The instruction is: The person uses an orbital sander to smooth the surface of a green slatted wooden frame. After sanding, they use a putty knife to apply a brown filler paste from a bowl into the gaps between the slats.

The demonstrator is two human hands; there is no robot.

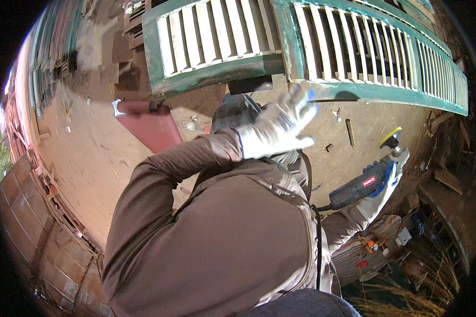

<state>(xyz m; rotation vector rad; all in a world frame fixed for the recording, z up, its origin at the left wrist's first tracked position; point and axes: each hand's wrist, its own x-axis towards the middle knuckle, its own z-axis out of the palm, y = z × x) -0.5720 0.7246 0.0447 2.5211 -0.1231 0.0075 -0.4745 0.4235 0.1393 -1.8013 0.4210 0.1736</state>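
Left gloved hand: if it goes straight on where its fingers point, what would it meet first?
The left gloved hand would probably meet the slatted panel's green lower rail first, though depth is unclear.

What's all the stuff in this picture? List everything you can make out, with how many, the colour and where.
Slatted panels: at least two, green with white slats, top
Long strips: many, greenish and reddish, upper left
Maroon flat object: one, maroon, ground left of centre
Stick: one, brown, ground right of centre
Power tool: one, dark grey, right
Disc: one, yellow-edged, on the tool's end
Striped cloth: one, multicoloured, lower right
Dry grass: uncountable, straw-coloured, lower right
Jacket: one, brown, centre
Left fingers: one set, white-gloved, blurred, centre
Right fingers: one set, white-and-blue-gloved, around the tool
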